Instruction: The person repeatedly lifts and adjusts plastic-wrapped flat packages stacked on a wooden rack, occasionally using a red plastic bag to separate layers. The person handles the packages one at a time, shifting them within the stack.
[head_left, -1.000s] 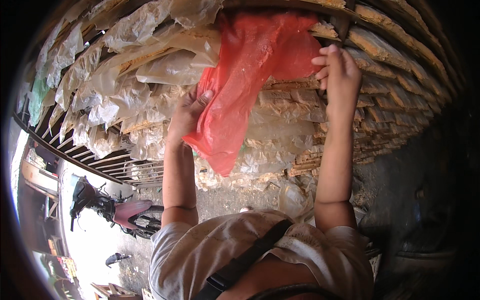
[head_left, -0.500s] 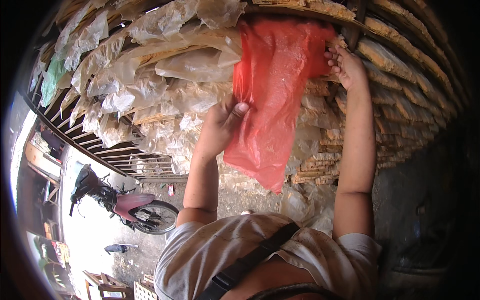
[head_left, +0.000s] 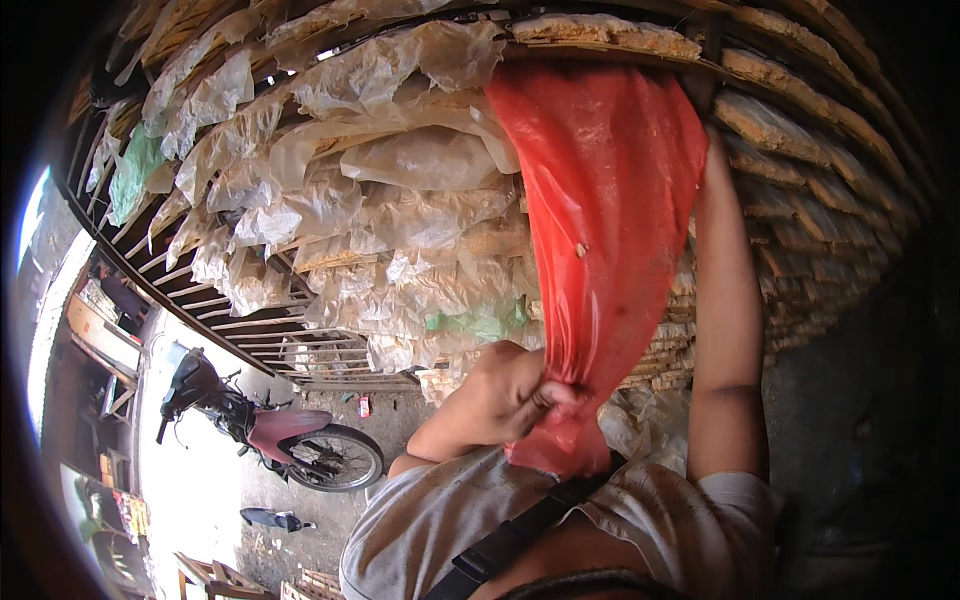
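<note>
**Gathered low in the left hand [head_left: 500, 395]: a long, translucent red plastic sheet [head_left: 625, 200]**

Closed tightly around the bunched lower part of the sheet, just in front of the chest: the left fingers [head_left: 562, 393], slightly blurred. Below the fist, only a short crumpled tail, over the pale grey cloth shirt [head_left: 420, 530] and beside the black webbing strap [head_left: 500, 550].

Above the fist, a fan of creases widening toward a slatted wooden rack [head_left: 310, 340]. Read the long axis as nearly upright in view and pointing away from the body, with a slight lean: lower end to the left, upper end to the right.

High along the sheet's right edge, a bare right forearm [head_left: 725, 290], reaching up and away. Beyond the wrist, behind red plastic: the right hand. Cannot tell whether wide, narrow or holding anything. Nearest the lower end, then, the left hand; nearest the upper right edge, the right arm; between them, most of the sheet's length.

Partway down the sheet, a small pale chip [head_left: 581, 250]. Along the shelves, rows of pale tan, rough-edged slabs [head_left: 610, 37]; leftward, crumpled clear plastic sheets [head_left: 410, 160] and a thin green plastic scrap [head_left: 137, 170]. Lower left, a dark motorbike with a pinkish mudguard [head_left: 290, 435].
</note>
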